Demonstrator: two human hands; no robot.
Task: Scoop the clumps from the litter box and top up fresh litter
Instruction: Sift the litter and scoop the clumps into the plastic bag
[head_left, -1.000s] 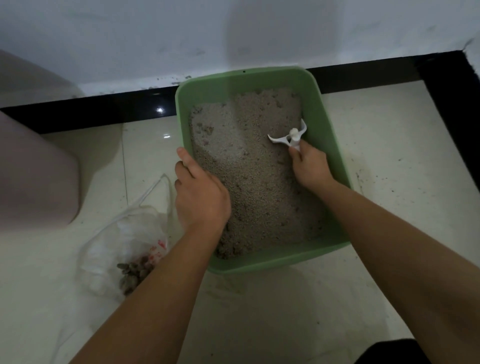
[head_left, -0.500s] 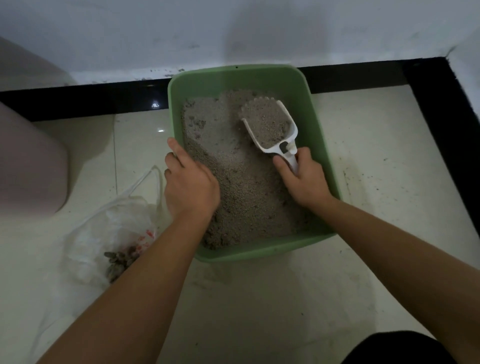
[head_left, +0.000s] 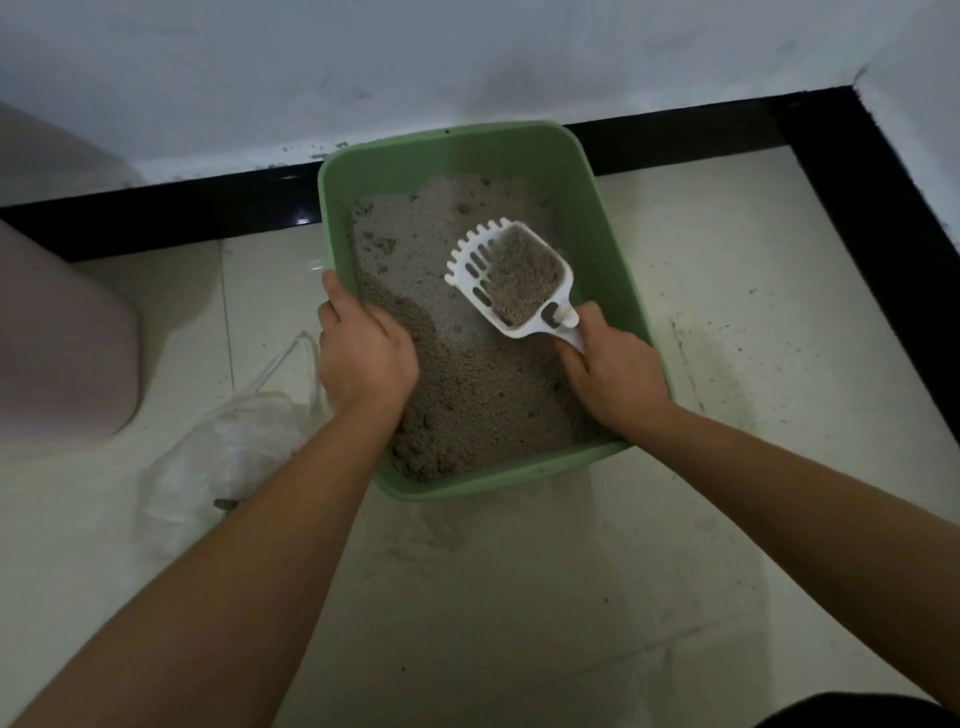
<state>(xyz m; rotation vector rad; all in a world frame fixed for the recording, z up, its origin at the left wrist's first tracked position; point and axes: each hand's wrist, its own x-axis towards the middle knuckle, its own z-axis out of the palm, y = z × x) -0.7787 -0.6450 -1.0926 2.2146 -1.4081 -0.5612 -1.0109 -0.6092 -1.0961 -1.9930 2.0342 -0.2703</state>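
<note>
A green litter box (head_left: 608, 234) stands on the tiled floor against the wall, filled with grey litter (head_left: 457, 384). My left hand (head_left: 363, 358) grips the box's left rim, thumb inside. My right hand (head_left: 613, 374) holds the handle of a white slotted scoop (head_left: 509, 278) above the litter. The scoop is tilted and loaded with grey litter on its right half, and its slots show bare on the left.
A clear plastic bag (head_left: 228, 467) with dark clumps in it lies on the floor left of the box. A pale pink object (head_left: 62, 338) stands at far left. A black skirting strip (head_left: 857, 171) runs along the wall and corner. Litter grains dot the floor right of the box.
The scoop came up out of the litter loaded, then tilted so litter slid to its right side and sifted out. My left hand kept its hold on the rim.
</note>
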